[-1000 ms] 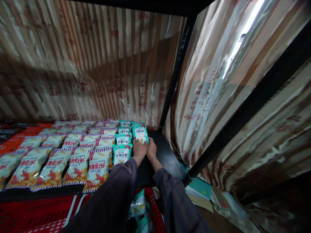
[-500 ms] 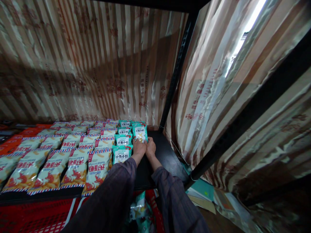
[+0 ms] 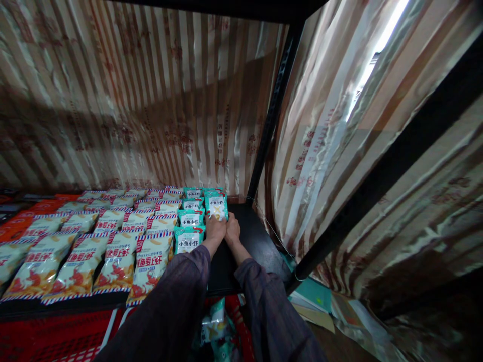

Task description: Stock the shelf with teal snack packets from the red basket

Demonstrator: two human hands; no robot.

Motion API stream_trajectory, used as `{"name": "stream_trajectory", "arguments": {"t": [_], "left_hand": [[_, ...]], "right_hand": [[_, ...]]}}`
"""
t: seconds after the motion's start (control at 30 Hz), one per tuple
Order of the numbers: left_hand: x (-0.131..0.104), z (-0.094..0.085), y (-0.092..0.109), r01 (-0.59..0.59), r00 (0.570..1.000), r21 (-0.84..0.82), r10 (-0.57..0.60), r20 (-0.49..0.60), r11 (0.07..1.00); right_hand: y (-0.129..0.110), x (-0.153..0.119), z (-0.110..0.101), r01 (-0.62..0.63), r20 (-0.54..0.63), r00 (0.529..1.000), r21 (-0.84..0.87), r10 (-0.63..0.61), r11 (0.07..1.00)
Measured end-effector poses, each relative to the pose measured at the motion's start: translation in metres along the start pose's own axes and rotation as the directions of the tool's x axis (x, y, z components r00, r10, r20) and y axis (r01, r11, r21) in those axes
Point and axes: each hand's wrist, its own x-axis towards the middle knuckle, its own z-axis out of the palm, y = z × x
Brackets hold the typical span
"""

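Both my hands are together at the near end of a teal-and-white snack bag (image 3: 217, 202) on the black shelf. My left hand (image 3: 216, 230) has its fingers curled on the bag's lower edge. Against the bag's lower right corner, my right hand (image 3: 232, 229) is closed, its fingertips partly hidden. Just to the left runs a column of matching teal snack bags (image 3: 189, 240), each leaning on the one behind. Beyond that column stand several rows of white-and-orange snack bags (image 3: 151, 261) with striped edges.
Orange packets (image 3: 15, 226) lie at the far left. Below the shelf (image 3: 260, 246) are a red basket (image 3: 68, 334) and more teal bags (image 3: 217, 322). A black post (image 3: 271, 115) rises at the back corner, and a striped curtain (image 3: 151, 100) hangs behind. Papers (image 3: 313, 294) lie at lower right.
Both hands stay at the front teal bag, with almost no shift. The whole view has moved very slightly.
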Motion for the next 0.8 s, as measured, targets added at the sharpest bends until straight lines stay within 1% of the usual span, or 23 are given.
{"name": "stream_trajectory", "arguments": {"t": [0.1, 0.2, 0.3, 0.43, 0.5, 0.57, 0.63, 0.67, 0.73, 0.8], "left_hand": [[-0.002, 0.001, 0.000, -0.020, 1.000, 0.054, 0.019, 0.021, 0.998], [-0.009, 0.001, 0.001, -0.033, 0.999, 0.073, 0.032, 0.014, 0.997], [-0.016, 0.001, 0.003, -0.029, 0.999, 0.068, 0.031, -0.028, 0.997], [-0.021, 0.001, 0.006, 0.000, 0.997, 0.065, 0.005, -0.078, 0.998], [-0.021, 0.000, 0.006, -0.003, 0.998, 0.089, 0.009, -0.067, 0.996], [-0.022, -0.001, 0.005, -0.030, 0.999, 0.132, 0.036, -0.041, 0.991], [-0.022, -0.002, 0.004, -0.066, 0.997, 0.169, 0.070, -0.013, 0.983], [-0.021, -0.001, 0.003, -0.066, 0.997, 0.172, 0.070, -0.017, 0.983], [-0.021, 0.000, 0.002, -0.024, 0.998, 0.135, 0.031, -0.056, 0.991], [-0.019, 0.002, 0.000, 0.009, 0.998, 0.056, -0.006, -0.057, 0.998]], "right_hand": [[0.002, -0.002, 0.001, 0.026, 0.000, 1.000, 0.011, -0.026, 1.000], [0.006, -0.003, 0.002, 0.056, -0.029, 0.998, 0.049, -0.055, 0.997], [0.008, -0.005, 0.003, 0.077, -0.040, 0.996, 0.063, -0.075, 0.995], [0.009, -0.006, 0.001, 0.091, -0.002, 0.996, 0.056, -0.091, 0.994], [0.008, -0.006, 0.001, 0.093, 0.019, 0.995, 0.052, -0.094, 0.994], [0.009, -0.006, 0.002, 0.107, 0.011, 0.994, 0.052, -0.108, 0.993], [0.010, -0.007, 0.004, 0.150, -0.040, 0.988, 0.055, -0.148, 0.987], [0.011, -0.008, 0.005, 0.185, -0.067, 0.981, 0.061, -0.181, 0.981], [0.014, -0.008, 0.008, 0.257, -0.097, 0.964, 0.080, -0.249, 0.963], [0.017, -0.008, 0.011, 0.289, -0.085, 0.956, 0.103, -0.281, 0.952]]}}
